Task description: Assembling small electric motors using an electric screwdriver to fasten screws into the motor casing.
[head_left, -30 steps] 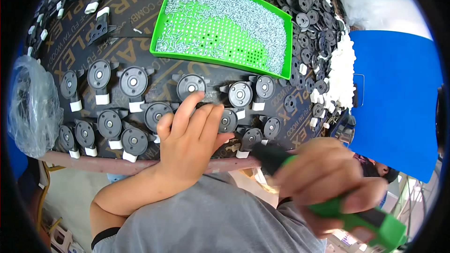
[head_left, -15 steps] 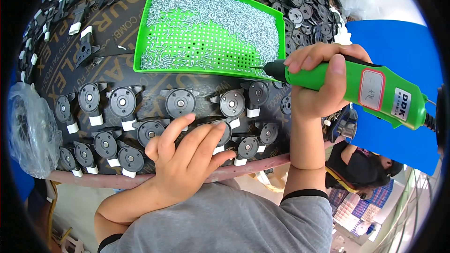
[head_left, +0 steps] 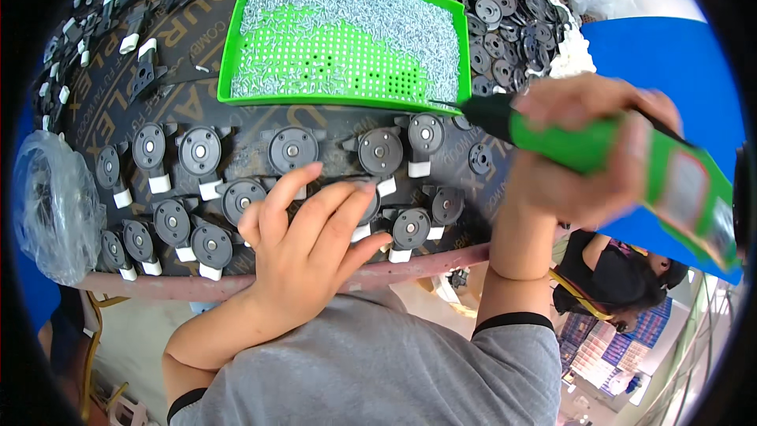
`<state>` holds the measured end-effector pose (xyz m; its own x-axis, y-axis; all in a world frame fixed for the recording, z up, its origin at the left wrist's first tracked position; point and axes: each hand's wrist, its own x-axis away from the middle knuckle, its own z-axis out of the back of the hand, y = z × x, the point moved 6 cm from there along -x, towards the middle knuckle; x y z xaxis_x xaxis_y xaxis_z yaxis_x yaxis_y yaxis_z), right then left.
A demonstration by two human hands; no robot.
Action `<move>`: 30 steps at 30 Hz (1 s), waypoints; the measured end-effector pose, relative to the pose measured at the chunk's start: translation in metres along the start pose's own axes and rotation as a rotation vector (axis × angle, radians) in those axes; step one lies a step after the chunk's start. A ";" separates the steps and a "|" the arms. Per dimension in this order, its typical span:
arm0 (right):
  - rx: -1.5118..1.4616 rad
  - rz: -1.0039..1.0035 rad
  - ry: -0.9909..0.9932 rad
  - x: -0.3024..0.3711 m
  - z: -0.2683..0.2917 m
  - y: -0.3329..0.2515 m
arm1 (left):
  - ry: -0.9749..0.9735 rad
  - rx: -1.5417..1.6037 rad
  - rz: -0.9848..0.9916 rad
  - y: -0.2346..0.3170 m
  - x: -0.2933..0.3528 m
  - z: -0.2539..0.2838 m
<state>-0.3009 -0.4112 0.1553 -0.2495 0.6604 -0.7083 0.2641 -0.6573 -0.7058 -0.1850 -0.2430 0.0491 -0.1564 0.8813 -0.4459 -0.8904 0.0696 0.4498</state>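
My left hand (head_left: 303,244) lies flat, fingers spread, on black round plastic parts (head_left: 293,150) set in rows near the table's front edge. My right hand (head_left: 579,154) grips a green electric screwdriver (head_left: 631,162) held level. Its dark tip points left at the lower right corner of a green tray (head_left: 229,55) full of small silver screws (head_left: 355,8). The right hand and tool are blurred.
More black round parts (head_left: 497,8) are heaped at the back right beside a blue surface (head_left: 678,63). A clear plastic bag (head_left: 47,205) sits at the left edge. Loose black and white parts (head_left: 134,39) lie at the back left. Another person (head_left: 623,276) is below the table on the right.
My right hand has risen from below the table edge with the screwdriver and swung its tip to the tray's corner. My left hand has stayed on the black parts.
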 end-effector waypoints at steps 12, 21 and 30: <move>-0.064 -0.036 -0.423 0.068 0.009 -0.066 | -0.110 0.159 -0.019 0.035 -0.002 -0.027; -0.042 -0.067 -0.398 0.077 0.017 -0.058 | -0.151 0.190 0.001 0.036 -0.005 -0.030; -0.023 -0.075 -0.375 0.076 0.019 -0.056 | -0.176 0.193 0.005 0.034 -0.007 -0.033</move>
<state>-0.3518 -0.3316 0.1408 -0.5911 0.5250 -0.6124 0.2519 -0.6011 -0.7584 -0.2283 -0.2619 0.0418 -0.0691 0.9483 -0.3096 -0.7892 0.1379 0.5984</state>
